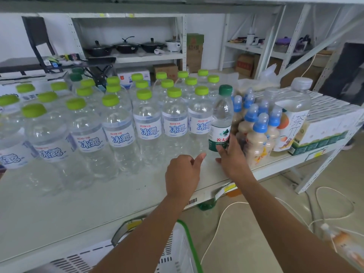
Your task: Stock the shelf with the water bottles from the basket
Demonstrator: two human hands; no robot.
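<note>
Rows of clear water bottles with lime caps [149, 123] stand on the pale shelf [78, 203]. At the right end of the front row stands a dark-green-capped bottle with a green label [221, 119]. My right hand [233, 160] grips its lower part, thumb low on the left, fingers up its right side. To the left, my left hand [182, 172] hovers over the shelf's front with fingers curled and thumb out, holding nothing. The white basket with a green rim [190, 239] sits below the shelf edge, mostly hidden by my forearms.
A pack of beige drinks with blue caps [256, 134] touches the green-labelled bottle's right side. Beyond it stand a tall tea bottle [295, 119] and cartons [331, 123]. White cables [295, 209] lie on the floor. A green bottle [206, 205] lies under the shelf edge.
</note>
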